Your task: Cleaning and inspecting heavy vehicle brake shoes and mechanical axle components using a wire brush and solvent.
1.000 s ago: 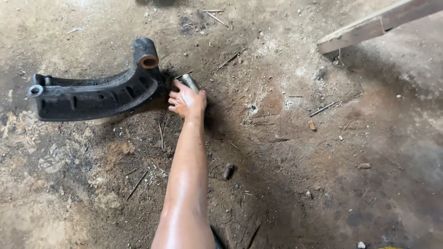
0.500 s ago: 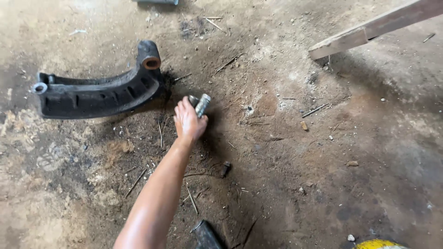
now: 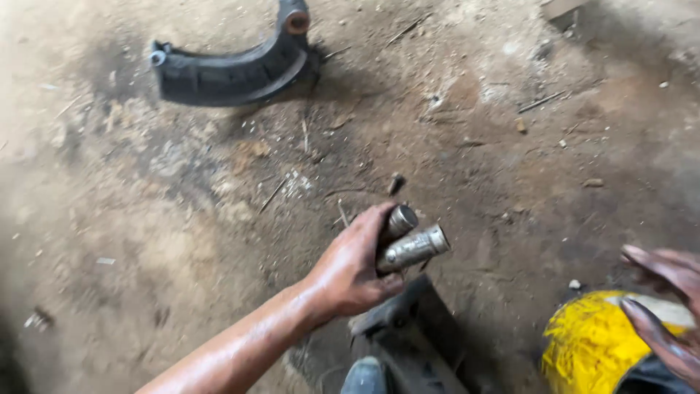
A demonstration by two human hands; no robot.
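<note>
My left hand point(image 3: 350, 270) is shut on two short grey metal pins point(image 3: 412, 248), held side by side and lifted above the dirt floor. Their ends point up and to the right. My right hand point(image 3: 667, 306) shows at the right edge with greasy fingers spread, holding nothing, just above a yellow rounded object point(image 3: 590, 339). I cannot tell whether it touches that object. A curved black brake shoe point(image 3: 233, 69) lies on the ground at the top, well away from both hands.
A dark metal part point(image 3: 408, 328) sits just under my left hand at the bottom edge. A small dark piece point(image 3: 396, 184) lies on the floor above the pins. Twigs, stones and oily stains are scattered over the dirt.
My left hand has pulled back from beside the brake shoe toward me, carrying the pins. The view has dropped lower, and my right hand and the yellow object have come into sight.
</note>
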